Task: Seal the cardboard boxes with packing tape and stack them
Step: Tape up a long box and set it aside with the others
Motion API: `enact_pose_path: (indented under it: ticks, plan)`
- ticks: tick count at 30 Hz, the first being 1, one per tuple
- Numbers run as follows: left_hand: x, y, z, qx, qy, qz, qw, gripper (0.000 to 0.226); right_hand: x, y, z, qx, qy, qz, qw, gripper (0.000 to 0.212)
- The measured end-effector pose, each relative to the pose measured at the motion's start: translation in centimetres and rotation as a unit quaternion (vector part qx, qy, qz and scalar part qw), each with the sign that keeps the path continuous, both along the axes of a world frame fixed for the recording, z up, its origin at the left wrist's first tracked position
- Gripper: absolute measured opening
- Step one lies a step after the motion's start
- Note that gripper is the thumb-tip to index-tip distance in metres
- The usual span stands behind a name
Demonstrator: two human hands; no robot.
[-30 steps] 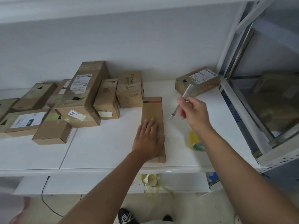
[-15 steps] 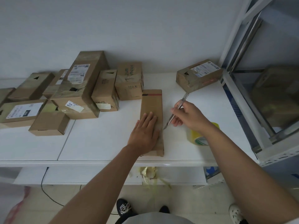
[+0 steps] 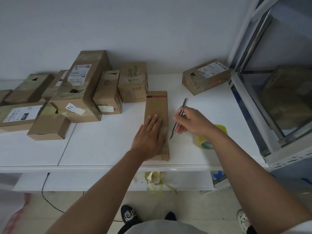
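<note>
- Cardboard, one long flat brown box [image 3: 157,107] lies on the white table [image 3: 104,146], left hand [image 3: 148,135] pressing flat on it, fingers straight.
- Right hand [image 3: 190,122] pinches one slim metal knife [image 3: 179,118], tip just beside the box.
- One yellow tape roll [image 3: 205,142] sits by the right wrist.
- About nine other cardboard boxes [image 3: 81,92] crowd behind.

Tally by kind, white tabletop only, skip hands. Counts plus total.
Brown cardboard boxes: 10
Yellow packing tape roll: 1
Slim metal craft knife: 1
Total: 12
</note>
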State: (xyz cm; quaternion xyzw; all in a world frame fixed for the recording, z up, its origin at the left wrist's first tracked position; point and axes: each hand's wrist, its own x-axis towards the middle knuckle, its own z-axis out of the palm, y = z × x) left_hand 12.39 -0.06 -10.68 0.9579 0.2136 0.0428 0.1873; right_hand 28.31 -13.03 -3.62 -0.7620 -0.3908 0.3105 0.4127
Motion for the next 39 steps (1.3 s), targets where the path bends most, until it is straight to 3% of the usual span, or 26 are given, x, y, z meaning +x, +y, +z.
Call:
enact_pose_path:
  ticks: [9, 15, 20, 22, 26, 33, 36, 39]
  plan:
    - [-0.2, 0.1, 0.0, 0.003, -0.001, -0.001, 1.000, 0.061, -0.4, 0.3, 0.2, 0.001, -0.025, -0.004, 1.000, 0.016]
    - [-0.3, -0.1, 0.3, 0.001, -0.001, 0.000, 1.000, 0.066, -0.1, 0.9, -0.9, 0.030, -0.073, -0.082, 0.993, 0.015]
    - [-0.1, -0.4, 1.1, 0.018, 0.050, 0.004, 0.999, 0.074, -0.2, 1.1, -1.6, 0.039, -0.226, -0.112, 0.967, 0.009]
    - [0.1, -0.5, 1.1, 0.023, 0.063, 0.005, 0.998, 0.081, -0.1, 1.2, -1.8, -0.010, -0.283, -0.090, 0.955, 0.018]
    - [0.2, -0.5, 1.1, 0.027, 0.075, 0.005, 0.997, 0.085, -0.3, 1.6, -1.8, -0.212, -0.345, -0.017, 0.914, 0.048]
    - [0.1, -0.6, 1.2, 0.030, 0.071, 0.005, 0.997, 0.083, -0.3, 2.7, -1.8, -0.317, -0.307, -0.054, 0.896, 0.042]
    - [0.1, -0.6, 1.3, 0.027, 0.071, 0.004, 0.997, 0.082, -0.1, 2.5, -1.5, -0.236, -0.307, -0.032, 0.921, 0.014]
    - [0.1, -0.6, 1.3, 0.024, 0.066, 0.004, 0.998, 0.080, 0.2, 2.0, -0.8, -0.219, -0.198, 0.057, 0.954, 0.033]
